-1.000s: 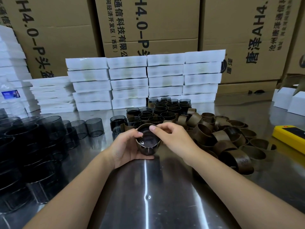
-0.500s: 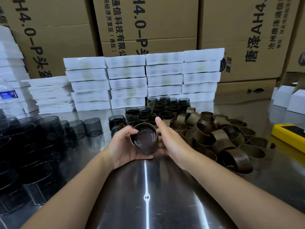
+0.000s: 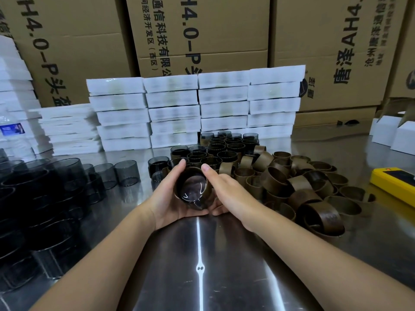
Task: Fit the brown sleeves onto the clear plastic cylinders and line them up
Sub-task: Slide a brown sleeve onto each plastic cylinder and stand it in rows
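Observation:
A clear smoky plastic cylinder (image 3: pixel 193 191) with a brown sleeve around it is tilted toward me, its open mouth facing the camera, just above the steel table. My left hand (image 3: pixel 167 197) cups it from the left and below. My right hand (image 3: pixel 226 191) holds it from the right, fingers curled along its side. Behind my hands stands a block of sleeved cylinders (image 3: pixel 221 149) in rows. A heap of loose brown sleeves (image 3: pixel 298 187) lies to the right. Bare clear cylinders (image 3: pixel 45 194) crowd the left side.
Stacks of white flat boxes (image 3: pixel 195 108) stand behind the rows, with big cardboard cartons (image 3: pixel 202 32) behind them. A yellow device (image 3: pixel 395 182) lies at the right edge, small white boxes (image 3: pixel 395 133) beyond it. The steel table (image 3: pixel 202 265) reflects light in front of me.
The cylinder has tipped from upright toward me, so its mouth now faces the camera. Both hands shifted lower around it and the sleeve sits further over it.

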The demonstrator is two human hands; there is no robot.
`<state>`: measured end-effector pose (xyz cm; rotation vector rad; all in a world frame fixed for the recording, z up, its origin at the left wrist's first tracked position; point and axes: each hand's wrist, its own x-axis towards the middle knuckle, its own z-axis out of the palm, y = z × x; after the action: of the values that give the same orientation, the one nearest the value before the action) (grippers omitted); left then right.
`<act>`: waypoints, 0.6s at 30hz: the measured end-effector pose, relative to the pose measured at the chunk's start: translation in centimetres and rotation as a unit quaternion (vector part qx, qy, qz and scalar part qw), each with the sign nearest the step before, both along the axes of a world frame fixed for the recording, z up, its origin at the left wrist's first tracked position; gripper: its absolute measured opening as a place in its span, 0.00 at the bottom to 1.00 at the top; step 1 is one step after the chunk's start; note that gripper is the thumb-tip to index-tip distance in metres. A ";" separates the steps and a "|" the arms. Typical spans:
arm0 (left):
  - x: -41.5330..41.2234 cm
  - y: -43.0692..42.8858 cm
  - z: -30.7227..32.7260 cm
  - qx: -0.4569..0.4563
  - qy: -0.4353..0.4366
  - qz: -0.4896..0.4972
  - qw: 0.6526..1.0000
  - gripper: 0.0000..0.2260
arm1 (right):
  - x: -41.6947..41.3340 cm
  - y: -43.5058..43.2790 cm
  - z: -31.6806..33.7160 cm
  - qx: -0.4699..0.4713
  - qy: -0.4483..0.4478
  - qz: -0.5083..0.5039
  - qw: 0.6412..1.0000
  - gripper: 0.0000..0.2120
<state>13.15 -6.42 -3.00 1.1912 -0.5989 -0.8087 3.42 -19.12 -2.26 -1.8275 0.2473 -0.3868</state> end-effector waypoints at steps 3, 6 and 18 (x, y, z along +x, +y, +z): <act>0.0 -0.2 0.1 0.014 -0.013 0.010 1.000 0.33 | -0.3 -0.1 0.2 0.003 -0.002 0.002 1.000 0.26; 0.0 -0.2 0.1 0.029 -0.025 0.019 0.999 0.33 | -0.5 0.0 0.4 -0.002 0.007 0.003 1.000 0.26; -0.7 -0.2 0.4 0.046 -0.018 0.071 0.996 0.26 | -0.7 0.2 0.7 0.004 0.024 -0.016 1.000 0.24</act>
<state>12.46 -6.65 -2.64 1.3201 -0.5046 -0.7025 2.77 -18.89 -1.52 -1.8294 0.3123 -0.3638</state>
